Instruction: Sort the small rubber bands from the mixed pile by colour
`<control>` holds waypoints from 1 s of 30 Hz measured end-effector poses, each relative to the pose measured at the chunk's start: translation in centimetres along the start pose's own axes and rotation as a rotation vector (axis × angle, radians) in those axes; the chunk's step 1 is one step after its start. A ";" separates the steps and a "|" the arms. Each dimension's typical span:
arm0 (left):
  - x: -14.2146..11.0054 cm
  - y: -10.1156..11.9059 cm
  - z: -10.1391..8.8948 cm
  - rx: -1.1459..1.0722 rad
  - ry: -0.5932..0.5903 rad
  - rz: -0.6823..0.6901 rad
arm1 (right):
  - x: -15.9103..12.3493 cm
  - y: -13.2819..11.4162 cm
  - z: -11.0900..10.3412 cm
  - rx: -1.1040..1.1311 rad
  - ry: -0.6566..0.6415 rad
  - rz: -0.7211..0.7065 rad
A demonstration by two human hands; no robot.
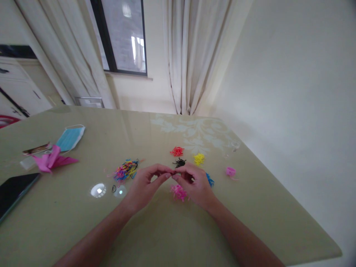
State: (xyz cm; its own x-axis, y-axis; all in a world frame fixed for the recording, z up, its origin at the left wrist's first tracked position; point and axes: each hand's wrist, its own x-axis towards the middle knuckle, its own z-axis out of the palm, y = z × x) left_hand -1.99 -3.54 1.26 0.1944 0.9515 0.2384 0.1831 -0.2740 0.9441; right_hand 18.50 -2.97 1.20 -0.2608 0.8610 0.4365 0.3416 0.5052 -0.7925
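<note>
My left hand (146, 185) and my right hand (196, 183) meet fingertip to fingertip over the table. Thumb and forefinger of each are pinched together on something tiny and dark red, mostly hidden by the fingers. Around them lie heaps of small rubber bands: red (177, 151) and black (180, 162) beyond the fingers, yellow (199, 159) and blue (210, 180) by the right hand, pink (178, 192) below it. Left of my left hand is a mixed-colour heap (126, 170), with one loose black band (114, 188) nearby.
On the left of the glossy table (83, 230) lie a phone (18, 191), a pink folded-paper bird (54, 160) and a blue face mask (70, 138). A pink bundle (230, 171) sits to the right. The wall (303, 111) runs along the table's right edge.
</note>
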 end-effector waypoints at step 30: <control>-0.4 0.7 0.0 0.004 -0.014 0.033 | -0.2 -0.8 -1.4 0.007 0.089 -0.166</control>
State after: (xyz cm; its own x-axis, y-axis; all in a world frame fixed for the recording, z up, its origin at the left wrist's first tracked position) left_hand -1.94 -4.13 1.82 0.2139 0.9398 0.2664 0.1798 -0.3059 0.9349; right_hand 19.49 -3.44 2.38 -0.2322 0.7678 0.5971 0.2939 0.6406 -0.7094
